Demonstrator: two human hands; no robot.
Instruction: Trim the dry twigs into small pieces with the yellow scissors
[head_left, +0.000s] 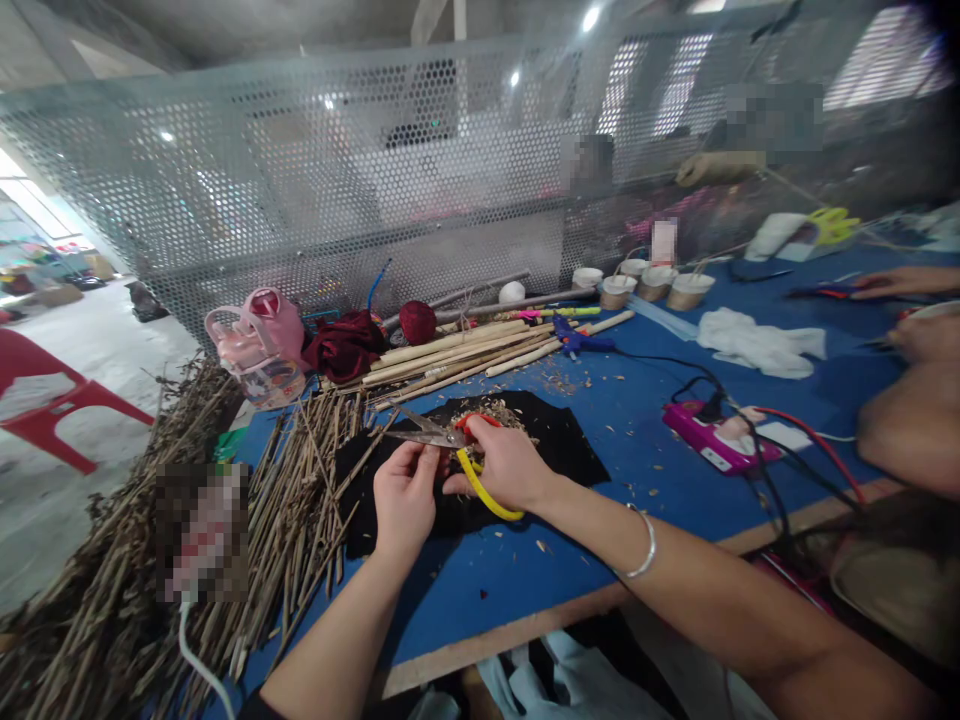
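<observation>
My right hand is closed round the scissors, whose handles are red and yellow. Their blades are parted and point left, just above the fingers of my left hand. The left thumb and fingers are pinched together; whatever they hold is too small or hidden to name. Beneath both hands lies a black cloth with a heap of pale plant clippings on it. A pile of dry stalks lies left of my left hand, some reaching onto the cloth.
Peeled sticks lie behind the cloth, near a pink bottle and a blue glue gun. A magenta power strip with cables sits right. Paper cups and white gloves lie beyond. Another person's hand works at right.
</observation>
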